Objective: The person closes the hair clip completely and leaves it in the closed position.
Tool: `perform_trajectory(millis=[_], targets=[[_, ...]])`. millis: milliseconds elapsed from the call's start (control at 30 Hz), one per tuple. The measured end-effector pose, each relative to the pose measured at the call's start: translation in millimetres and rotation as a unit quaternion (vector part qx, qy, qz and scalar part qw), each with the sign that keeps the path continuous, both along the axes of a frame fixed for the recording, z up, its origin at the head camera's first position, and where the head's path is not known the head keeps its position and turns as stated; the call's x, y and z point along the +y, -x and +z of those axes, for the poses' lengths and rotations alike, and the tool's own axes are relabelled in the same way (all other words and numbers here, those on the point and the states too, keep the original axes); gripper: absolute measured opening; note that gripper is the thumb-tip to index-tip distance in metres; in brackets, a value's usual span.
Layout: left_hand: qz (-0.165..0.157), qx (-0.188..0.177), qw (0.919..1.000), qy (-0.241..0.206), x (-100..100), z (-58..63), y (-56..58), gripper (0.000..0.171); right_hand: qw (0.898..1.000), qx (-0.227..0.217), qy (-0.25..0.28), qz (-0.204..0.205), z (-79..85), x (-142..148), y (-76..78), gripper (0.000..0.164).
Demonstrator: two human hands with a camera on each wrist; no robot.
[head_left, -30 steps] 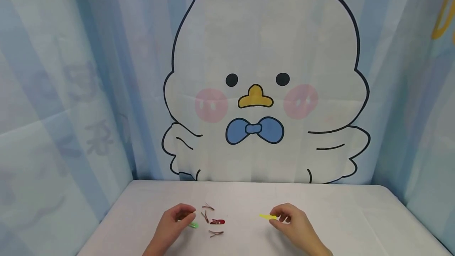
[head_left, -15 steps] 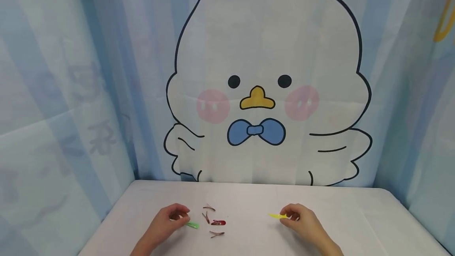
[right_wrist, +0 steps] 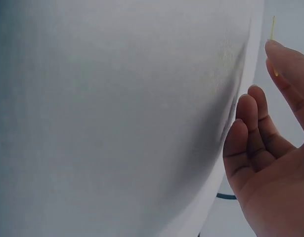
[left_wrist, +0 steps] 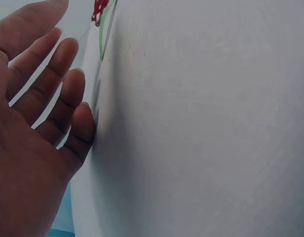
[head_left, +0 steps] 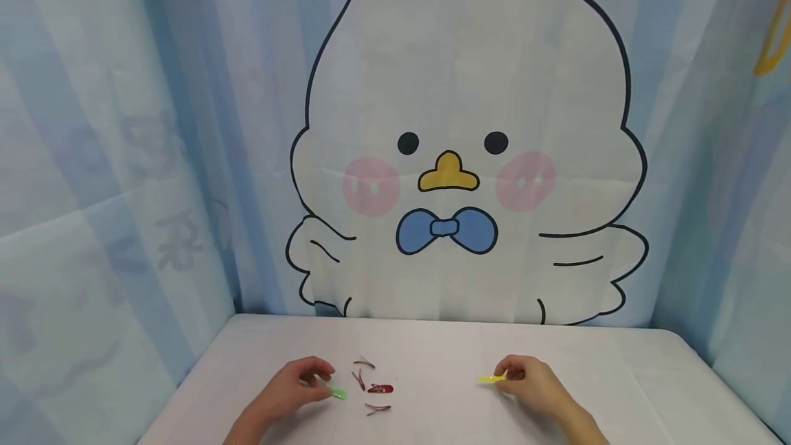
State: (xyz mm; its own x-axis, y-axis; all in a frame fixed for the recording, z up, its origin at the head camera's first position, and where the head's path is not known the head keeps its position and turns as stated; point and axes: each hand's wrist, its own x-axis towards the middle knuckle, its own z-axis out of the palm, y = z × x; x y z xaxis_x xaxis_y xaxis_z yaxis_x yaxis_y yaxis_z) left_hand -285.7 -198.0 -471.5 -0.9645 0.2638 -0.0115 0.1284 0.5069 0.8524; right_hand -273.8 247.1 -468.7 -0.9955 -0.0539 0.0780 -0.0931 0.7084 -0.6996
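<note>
My right hand point(head_left: 529, 383) pinches a yellow snap hair clip point(head_left: 490, 380) between thumb and forefinger, just above the table on the right. In the right wrist view the yellow hair clip point(right_wrist: 273, 28) appears edge-on as a thin strip, and the other fingers are loosely bent. On the left, my left hand point(head_left: 292, 389) is over the table with thumb and fingers spread apart. Just beyond its fingertips lies a green snap hair clip point(head_left: 338, 394), partly hidden by the thumb. The left wrist view shows the green hair clip point(left_wrist: 103, 39) on the table, apart from the fingers.
A red snap hair clip point(head_left: 381, 389) lies right of the green one. Around it are several thin brownish clips, among them one behind point(head_left: 364, 362) and one in front point(head_left: 377, 408). The white table point(head_left: 426, 424) ends at a curtain point(head_left: 445, 287) with a cartoon chick.
My right hand has moved to the right with the yellow hair clip. My left hand has drawn back left, and its thumb and forefinger have spread wider beside the green hair clip.
</note>
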Motion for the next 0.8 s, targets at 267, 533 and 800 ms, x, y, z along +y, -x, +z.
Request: perform_trajectory(millis=[267, 533, 800], targets=[[-0.011, 0.001, 0.9993, 0.035, 1.4, -2.6, 5.3, 0.029, 0.999, -0.038, -0.021, -0.027, -4.1, 0.6, 6.0, 0.016], [-0.015, 0.004, 0.997, 0.075, 2.6, -4.2, 7.0, 0.024, 0.997, -0.066, -0.041, -0.02, -2.8, -0.5, 8.7, 0.015], [-0.019, 0.022, 0.996, 0.085, 2.6, -6.7, 7.1, 0.018, 0.997, -0.062, -0.042, -0.018, -1.8, 1.1, 8.3, 0.016]])
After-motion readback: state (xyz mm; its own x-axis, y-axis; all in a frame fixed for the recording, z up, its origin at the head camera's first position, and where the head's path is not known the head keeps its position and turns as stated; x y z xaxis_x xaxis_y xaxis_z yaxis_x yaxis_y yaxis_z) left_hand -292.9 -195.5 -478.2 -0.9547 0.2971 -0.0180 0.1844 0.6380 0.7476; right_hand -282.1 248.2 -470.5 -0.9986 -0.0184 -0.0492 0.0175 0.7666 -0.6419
